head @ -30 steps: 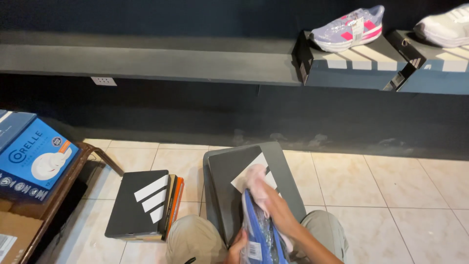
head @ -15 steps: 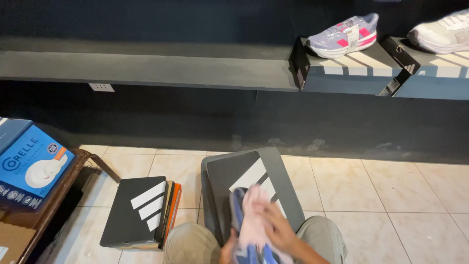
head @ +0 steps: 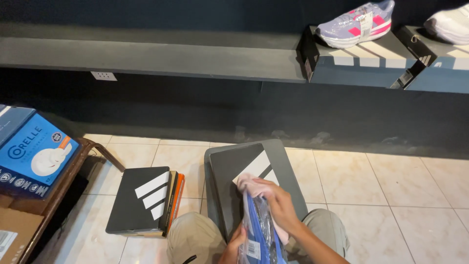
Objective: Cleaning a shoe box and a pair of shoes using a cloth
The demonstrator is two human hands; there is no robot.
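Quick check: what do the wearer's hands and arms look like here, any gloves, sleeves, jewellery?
Both bare: left hand and right hand have no gloves, and no rings or watch show. The right forearm is uncovered, with no sleeve in view. The left arm is mostly out of frame.

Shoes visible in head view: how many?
3: a purple-pink shoe on a shelf box, a white shoe cut by the right edge, a blue shoe in the person's hands. More may be boxed.
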